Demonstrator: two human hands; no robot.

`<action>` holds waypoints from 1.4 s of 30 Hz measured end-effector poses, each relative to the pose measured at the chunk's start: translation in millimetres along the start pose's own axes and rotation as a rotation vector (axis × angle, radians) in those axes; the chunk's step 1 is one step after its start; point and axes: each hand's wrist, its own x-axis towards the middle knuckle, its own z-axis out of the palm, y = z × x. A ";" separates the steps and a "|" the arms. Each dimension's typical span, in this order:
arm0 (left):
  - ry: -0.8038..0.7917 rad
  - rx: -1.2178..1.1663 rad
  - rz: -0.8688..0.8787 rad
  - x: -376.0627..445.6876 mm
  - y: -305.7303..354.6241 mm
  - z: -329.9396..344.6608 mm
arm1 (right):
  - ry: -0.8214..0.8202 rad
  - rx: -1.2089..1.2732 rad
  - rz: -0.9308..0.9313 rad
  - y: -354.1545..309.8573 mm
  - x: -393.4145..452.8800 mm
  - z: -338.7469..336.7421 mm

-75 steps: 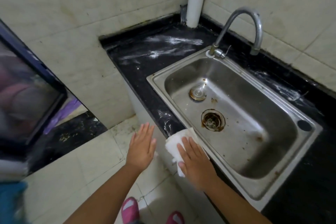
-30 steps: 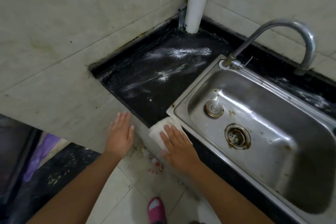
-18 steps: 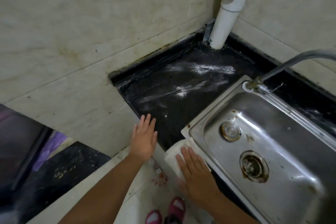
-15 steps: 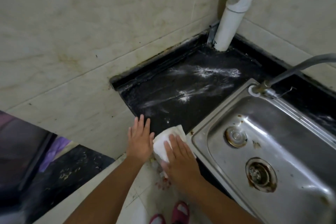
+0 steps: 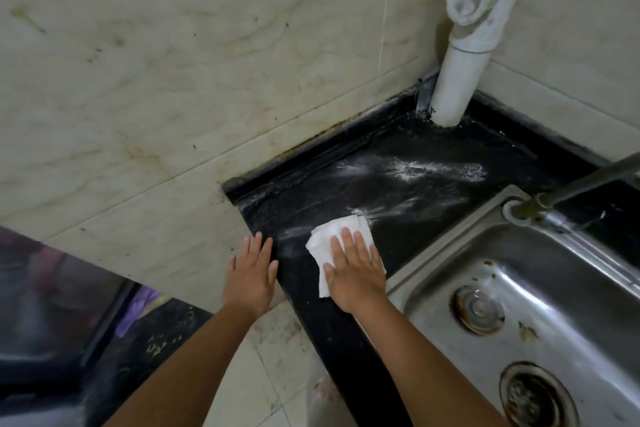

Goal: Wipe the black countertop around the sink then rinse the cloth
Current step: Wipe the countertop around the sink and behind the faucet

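A folded white cloth [image 5: 329, 236] lies flat on the black countertop [image 5: 391, 198] left of the steel sink [image 5: 519, 288]. My right hand [image 5: 353, 270] presses it down with straight fingers. My left hand [image 5: 251, 274] hangs flat and empty over the countertop's left front edge, a short gap from the cloth. White powdery streaks [image 5: 433, 170] smear the counter beyond the cloth, toward the back corner.
A white drain pipe [image 5: 457, 80] stands in the back corner. The faucet [image 5: 554, 198] rises from the sink's back left rim. Tiled walls close the counter at left and back. Tiled floor lies below, with a dark glass panel [image 5: 52, 305] at lower left.
My right hand has slid the cloth from the counter's front edge by the sink corner up onto the counter surface. My left hand stays flat beside it. The view has moved closer.
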 end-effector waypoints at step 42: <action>0.048 -0.017 0.601 85.9 -86.6 -0.9 | 0.148 0.073 0.323 -74.8 -33.8 48.1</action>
